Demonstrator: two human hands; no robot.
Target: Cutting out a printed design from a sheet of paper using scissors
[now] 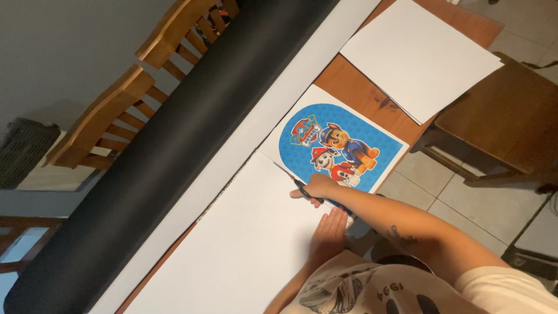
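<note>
Item: our right hand [318, 187], arm extended, clenched around black scissors [302, 189] at the cartoon print [337, 145]; our left hand [330, 229] flat, fingers released, pressing the white sheet [244, 244].

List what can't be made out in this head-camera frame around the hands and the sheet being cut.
- Scissors: only dark handles show; the right hand hides the rest, so the blades' position is unclear.
- Left hand: lies flat on the white sheet; its wrist is hidden behind the shirt.
- Printed cartoon picture: its near edge is covered by the right hand.
- Black roll: both ends are cut off by the frame.
</note>
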